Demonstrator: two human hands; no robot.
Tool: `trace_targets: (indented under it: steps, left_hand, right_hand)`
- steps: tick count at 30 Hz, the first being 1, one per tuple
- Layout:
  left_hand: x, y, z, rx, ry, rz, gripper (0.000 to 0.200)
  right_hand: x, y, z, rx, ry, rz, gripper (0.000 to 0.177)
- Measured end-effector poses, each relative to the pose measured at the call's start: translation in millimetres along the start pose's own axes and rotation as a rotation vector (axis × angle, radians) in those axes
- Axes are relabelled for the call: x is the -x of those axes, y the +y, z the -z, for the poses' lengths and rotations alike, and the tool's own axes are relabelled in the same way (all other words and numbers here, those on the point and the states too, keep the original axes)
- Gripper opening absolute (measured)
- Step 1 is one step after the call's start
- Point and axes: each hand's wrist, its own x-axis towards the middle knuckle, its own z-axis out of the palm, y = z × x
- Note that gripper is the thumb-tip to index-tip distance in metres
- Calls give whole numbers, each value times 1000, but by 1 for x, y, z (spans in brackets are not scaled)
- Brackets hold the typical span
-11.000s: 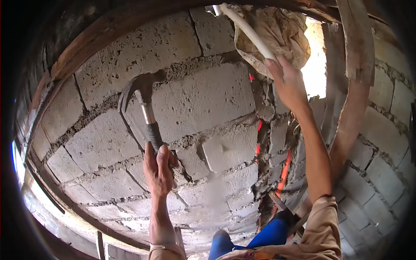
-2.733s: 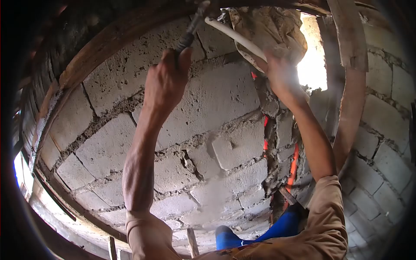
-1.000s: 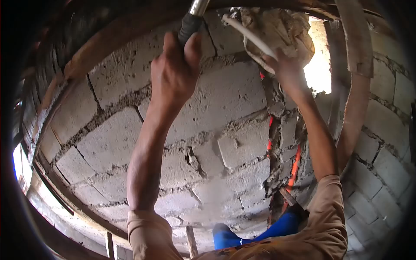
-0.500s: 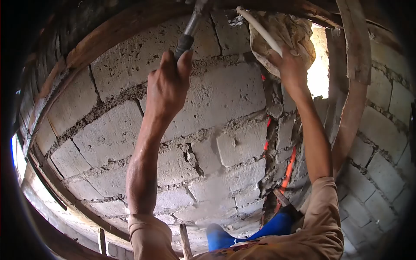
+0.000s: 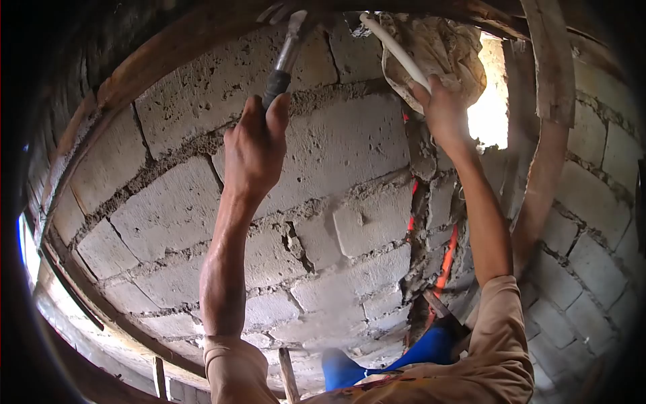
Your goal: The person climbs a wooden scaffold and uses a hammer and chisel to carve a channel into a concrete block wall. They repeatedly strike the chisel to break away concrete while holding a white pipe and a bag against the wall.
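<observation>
Rough grey block wall (image 5: 336, 148) with mortar joints, one left hand (image 5: 254, 149) clamped on one hammer handle (image 5: 279, 67) raised at top centre, one right hand (image 5: 444, 111) gripping one white pipe (image 5: 397, 50) beside sacking (image 5: 441, 47) at top right, one orange conduit (image 5: 447, 259) lower right, no readable writing.

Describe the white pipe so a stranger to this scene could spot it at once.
Follow the grey block wall to its top right, beside the bright gap. There the right hand grips a slanting pipe against crumpled sacking. It is smooth and white; the conduits below are orange.
</observation>
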Motion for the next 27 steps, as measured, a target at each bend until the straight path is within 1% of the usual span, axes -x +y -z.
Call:
trace_targets:
  steps: [1,2,3,5,8,11,12,14,15,17,18,21,24,27]
  left_hand:
    - [-4,8,1,-3,10,-9,53]
    - [-9,15,1,-5,20,-18,52]
    - [-14,22,0,31,95,-115,51]
    - [-25,35,-6,107,240,-310,49]
    - [-39,52,-25,203,354,-415,47]
    - [-72,33,-48,-107,27,-240,47]
    - [-85,36,-51,-222,-78,-285,47]
    - [-87,29,-48,-155,-79,-244,48]
    - [-85,36,-41,-124,-76,-227,49]
    - [-71,45,-38,-20,22,-202,50]
    - [-66,46,-37,30,72,-181,50]
    - [-80,23,-51,-106,2,-197,55]
    - [-91,24,-42,-174,-158,-169,58]
    - [-65,32,-25,7,-46,-86,50]
  right_hand:
    - [1,-6,6,-4,-75,-57,34]
    - [-1,-9,7,-17,-79,-63,34]
    - [-1,-11,7,-31,-86,-70,35]
    - [0,-5,2,-47,-54,-39,36]
    - [-1,4,-4,-46,14,25,36]
    - [-2,-4,7,-53,12,28,32]
    - [-5,-2,8,-64,31,69,31]
    - [-9,3,9,-91,86,156,28]
    - [-11,8,8,-106,128,201,28]
    - [-11,12,5,-84,144,204,27]
    - [-10,12,3,-48,117,167,28]
    - [-10,13,-3,-25,48,130,29]
    - [-9,15,5,-14,56,171,31]
    - [5,11,17,-41,18,115,32]
